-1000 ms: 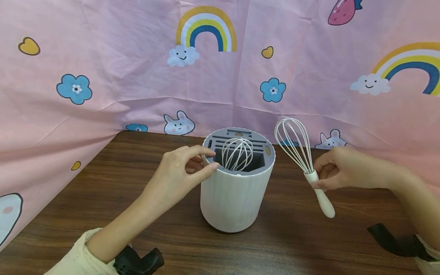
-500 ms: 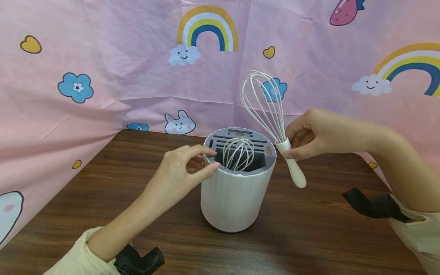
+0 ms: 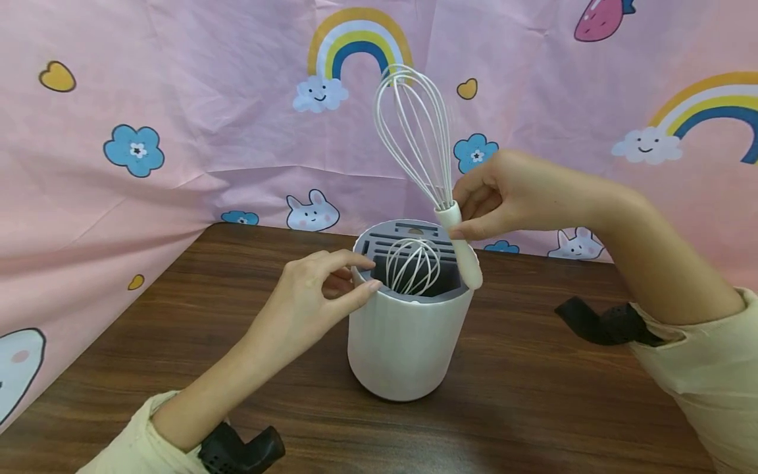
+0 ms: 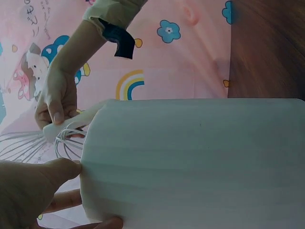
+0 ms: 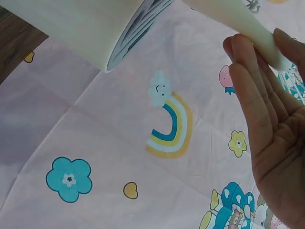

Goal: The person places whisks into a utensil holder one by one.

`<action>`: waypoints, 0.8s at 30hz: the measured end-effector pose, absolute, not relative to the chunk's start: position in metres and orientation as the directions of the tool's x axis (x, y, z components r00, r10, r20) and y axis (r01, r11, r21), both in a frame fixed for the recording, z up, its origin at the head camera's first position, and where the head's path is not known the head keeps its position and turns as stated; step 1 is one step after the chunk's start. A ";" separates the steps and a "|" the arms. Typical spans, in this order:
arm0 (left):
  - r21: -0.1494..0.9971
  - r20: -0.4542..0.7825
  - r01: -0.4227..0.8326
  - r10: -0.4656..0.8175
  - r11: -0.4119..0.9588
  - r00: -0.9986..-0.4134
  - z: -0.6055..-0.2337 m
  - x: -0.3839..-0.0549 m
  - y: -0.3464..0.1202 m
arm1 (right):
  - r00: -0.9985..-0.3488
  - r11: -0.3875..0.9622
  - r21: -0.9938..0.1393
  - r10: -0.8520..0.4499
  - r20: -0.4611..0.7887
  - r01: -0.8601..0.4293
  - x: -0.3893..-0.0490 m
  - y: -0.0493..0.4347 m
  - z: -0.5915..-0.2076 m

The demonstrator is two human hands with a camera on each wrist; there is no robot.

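Observation:
A white round utensil holder with a grey slotted top stands upright on the table. Wire loops of one whisk rise from its large front compartment; the rest of that whisk is hidden inside. My left hand holds the holder's left rim, thumb at the front. Above the right side of the top, my right hand pinches another white whisk by the upper handle, just below the wires. This whisk tilts, its loops up to the left and handle end down over the right rim. In the right wrist view, its handle slants past the fingers.
The dark wooden table surrounds the holder. Close behind it hangs a pink cloth printed with rainbows, flowers and rabbits. Narrow slots fill the rear of the holder's top. A black wrist mount sits on the right forearm, another mount on the left.
My right hand has carried the whisk left and upward, from beside the holder to over its right rim. The left hand has stayed at the rim, and the holder stands where it was.

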State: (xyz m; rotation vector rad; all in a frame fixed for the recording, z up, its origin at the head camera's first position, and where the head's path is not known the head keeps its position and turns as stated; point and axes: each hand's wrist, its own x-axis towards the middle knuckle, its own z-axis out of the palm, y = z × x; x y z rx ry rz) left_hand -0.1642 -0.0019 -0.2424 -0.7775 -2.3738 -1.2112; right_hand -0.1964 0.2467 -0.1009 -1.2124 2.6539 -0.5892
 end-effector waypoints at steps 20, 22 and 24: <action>0.626 0.531 0.612 0.312 0.483 -0.788 -0.240 -0.165 -0.002 | -0.620 0.581 -0.450 -0.781 -0.076 -0.678 -0.222 0.232 -0.109; 0.623 0.534 0.616 0.312 0.483 -0.785 -0.240 -0.165 -0.002 | -0.635 0.602 -0.471 -0.765 -0.109 -0.645 -0.225 0.233 -0.111; 0.620 0.538 0.619 0.313 0.482 -0.782 -0.240 -0.165 -0.002 | -0.644 0.628 -0.470 -0.750 -0.153 -0.620 -0.227 0.235 -0.113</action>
